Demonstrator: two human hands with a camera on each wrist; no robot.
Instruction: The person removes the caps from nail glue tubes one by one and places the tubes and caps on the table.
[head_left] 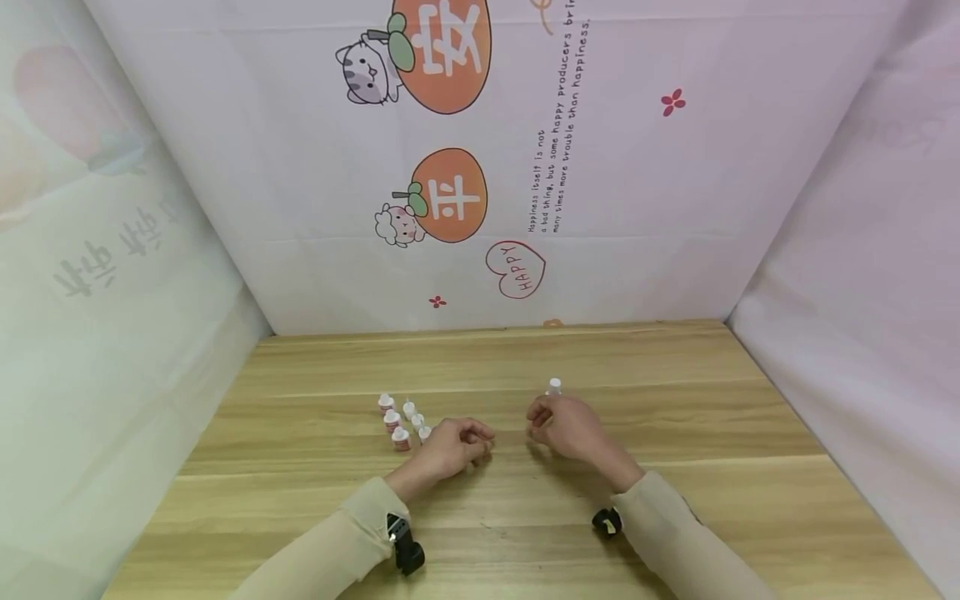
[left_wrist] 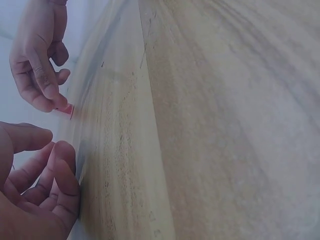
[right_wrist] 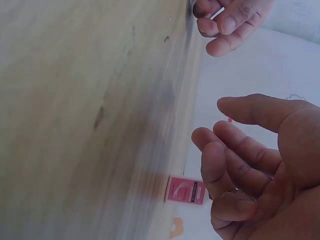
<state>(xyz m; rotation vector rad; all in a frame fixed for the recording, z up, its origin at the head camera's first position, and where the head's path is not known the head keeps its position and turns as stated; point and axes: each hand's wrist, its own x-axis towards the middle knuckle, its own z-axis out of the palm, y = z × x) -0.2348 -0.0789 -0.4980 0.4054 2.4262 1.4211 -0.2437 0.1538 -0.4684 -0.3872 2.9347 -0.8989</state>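
Note:
My left hand hovers over the wooden table with fingers loosely bent and nothing visible between them. Facing it, my right hand is also loosely curled, its thumb apart from the fingers in the right wrist view. A small white-capped bottle stands just behind the right hand, which partly hides it. Its red label shows beside the right fingers in the right wrist view. Left of the left hand stand three red-labelled bottles in a row. Beside them are small white pieces with narrow tips, partly hidden by that hand.
The wooden table meets a white printed cloth at the back. More cloth hangs along the left side and the right side. Black devices are strapped at both wrists.

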